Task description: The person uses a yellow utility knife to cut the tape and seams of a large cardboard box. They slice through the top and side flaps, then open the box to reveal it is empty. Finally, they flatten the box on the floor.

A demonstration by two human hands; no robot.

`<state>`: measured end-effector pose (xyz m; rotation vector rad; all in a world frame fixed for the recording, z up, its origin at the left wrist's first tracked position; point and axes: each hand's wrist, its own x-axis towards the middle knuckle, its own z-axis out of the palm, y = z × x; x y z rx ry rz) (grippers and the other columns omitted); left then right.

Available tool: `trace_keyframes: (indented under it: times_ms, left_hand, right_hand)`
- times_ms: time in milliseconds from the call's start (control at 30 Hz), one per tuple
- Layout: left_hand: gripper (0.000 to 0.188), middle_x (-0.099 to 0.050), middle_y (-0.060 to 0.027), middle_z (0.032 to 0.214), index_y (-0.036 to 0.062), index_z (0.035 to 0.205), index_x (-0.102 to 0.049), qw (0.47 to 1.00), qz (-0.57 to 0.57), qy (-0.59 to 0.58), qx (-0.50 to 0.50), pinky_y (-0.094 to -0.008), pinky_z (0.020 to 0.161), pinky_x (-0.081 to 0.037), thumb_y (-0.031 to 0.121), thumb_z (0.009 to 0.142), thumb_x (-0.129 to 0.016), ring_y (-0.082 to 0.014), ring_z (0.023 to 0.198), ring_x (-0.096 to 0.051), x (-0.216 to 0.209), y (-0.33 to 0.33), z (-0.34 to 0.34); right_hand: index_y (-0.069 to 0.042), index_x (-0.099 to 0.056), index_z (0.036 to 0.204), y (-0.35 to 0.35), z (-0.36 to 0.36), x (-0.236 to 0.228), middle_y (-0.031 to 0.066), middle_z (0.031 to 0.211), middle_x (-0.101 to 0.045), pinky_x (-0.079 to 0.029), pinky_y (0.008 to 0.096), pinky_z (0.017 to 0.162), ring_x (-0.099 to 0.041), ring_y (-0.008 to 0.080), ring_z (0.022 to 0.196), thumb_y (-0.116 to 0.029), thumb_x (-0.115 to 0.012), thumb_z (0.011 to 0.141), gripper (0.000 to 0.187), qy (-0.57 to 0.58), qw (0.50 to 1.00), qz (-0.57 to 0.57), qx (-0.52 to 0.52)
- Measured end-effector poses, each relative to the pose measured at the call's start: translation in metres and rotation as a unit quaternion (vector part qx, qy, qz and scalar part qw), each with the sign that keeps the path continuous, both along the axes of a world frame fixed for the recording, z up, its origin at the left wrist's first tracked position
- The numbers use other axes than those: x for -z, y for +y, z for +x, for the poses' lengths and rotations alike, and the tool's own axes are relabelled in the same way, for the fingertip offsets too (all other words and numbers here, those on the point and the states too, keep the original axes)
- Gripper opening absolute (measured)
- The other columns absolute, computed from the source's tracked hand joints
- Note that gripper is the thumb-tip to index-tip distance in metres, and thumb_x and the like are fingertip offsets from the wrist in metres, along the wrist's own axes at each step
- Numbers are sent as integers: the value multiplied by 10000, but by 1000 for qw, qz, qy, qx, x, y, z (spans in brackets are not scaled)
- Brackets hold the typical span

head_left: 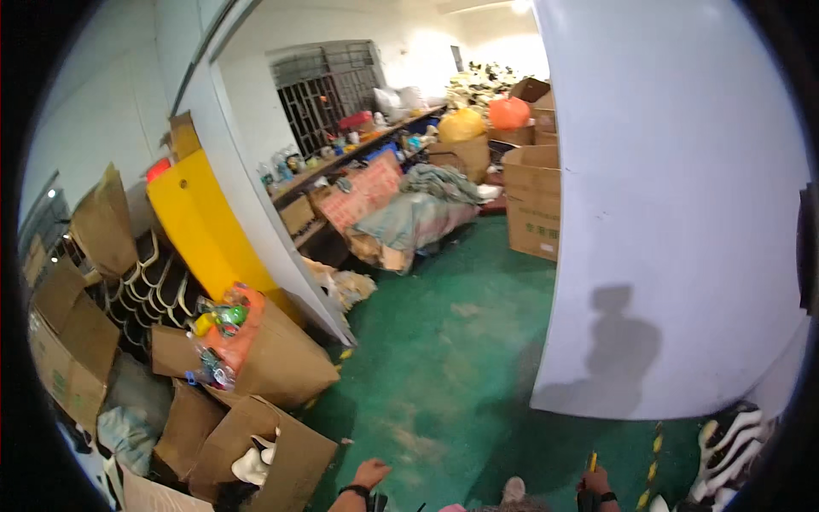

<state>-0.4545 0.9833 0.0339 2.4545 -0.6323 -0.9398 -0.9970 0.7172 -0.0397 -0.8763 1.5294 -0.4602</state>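
My left hand (372,472) hangs at the lower edge with a dark band at the wrist. Its fingers look loosely extended, and no object shows in them. At the lower right, my right hand (595,482), also with a dark wristband, is closed around a slim yellow object (592,461); its upper end sticks up, and its exact kind is too small to make out. Closest to my left hand is an open cardboard box (299,456) with white shoe-sole-like pieces (252,463) inside. My right hand is apart from the pale partition panel (665,213).
A cardboard box (286,358) topped with bottles stands left of the doorway, beside a yellow panel (213,230). Beyond, the green floor (435,358) leads past a covered pile (418,222) and a tall box (533,200). White curved pieces (734,452) are stacked at the lower right.
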Motion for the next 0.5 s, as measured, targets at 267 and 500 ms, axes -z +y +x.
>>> trace_keyframes:
  times_ms: [267,500]
  left_hand:
    - [396,-558,-125,1259,26,1318,-490,838,-41,150,-523,-459,897,-456,148,941,-498,-302,1090,-545,-61,70,55]
    - [391,-519,-117,1288,68,1328,-476,979,18,147,-139,-464,895,-442,212,966,-441,-285,1098,-518,-17,-173,271]
  right_hand:
    - [34,-529,1087,-172,282,-4,147,835,-620,-522,379,528,-645,248,678,-164,-652,791,376,-103,960,45,-256]
    - [-16,-674,877,-245,385,47,198,862,-670,-498,442,676,-656,311,795,-331,-696,671,376,203,899,-127,-367]
